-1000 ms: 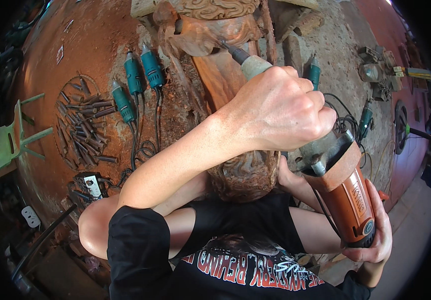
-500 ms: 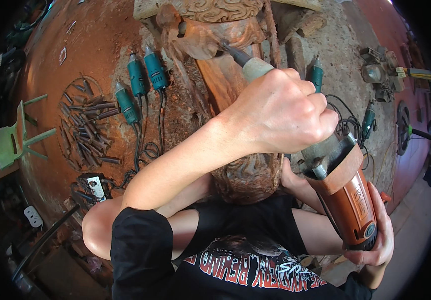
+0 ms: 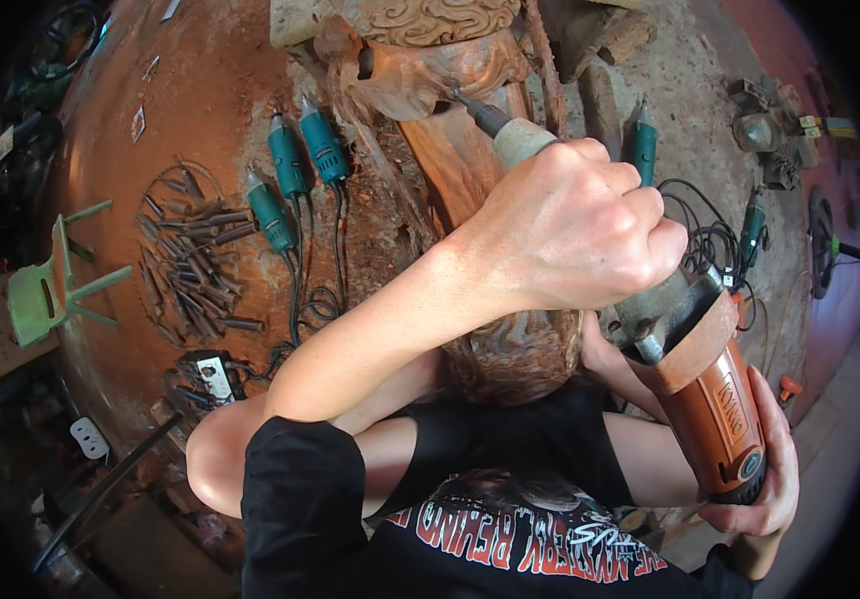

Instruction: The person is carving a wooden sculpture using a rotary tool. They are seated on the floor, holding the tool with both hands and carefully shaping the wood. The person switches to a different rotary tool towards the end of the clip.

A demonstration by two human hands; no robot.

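An orange-bodied electric carving chisel (image 3: 724, 419) slants across the view, and both of my hands are closed on it. My left hand (image 3: 589, 225) wraps in a fist around its grey front end. My right hand (image 3: 774, 469) supports the rear of the orange body from the side and below. The dark bit (image 3: 485, 115) reaches forward, its tip at a curled edge of the carved brown wood piece (image 3: 395, 85); whether it touches I cannot tell. This wood stretches from the far side down between my legs, its near end carved in swirls. My left forearm covers part of it.
Several teal handheld power tools (image 3: 323, 150) lie on the floor both sides of the wood, with black cords. A pile of chisel bits (image 3: 195, 265) lies at left, near a pale green chair (image 3: 40, 285). A power strip (image 3: 215, 379) sits by my left knee. Metal parts (image 3: 769, 130) stand far right.
The view has shifted slightly, so most things appear a little further right. Both hands keep the same hold on the carving chisel, and its tip stays by the same carved edge.
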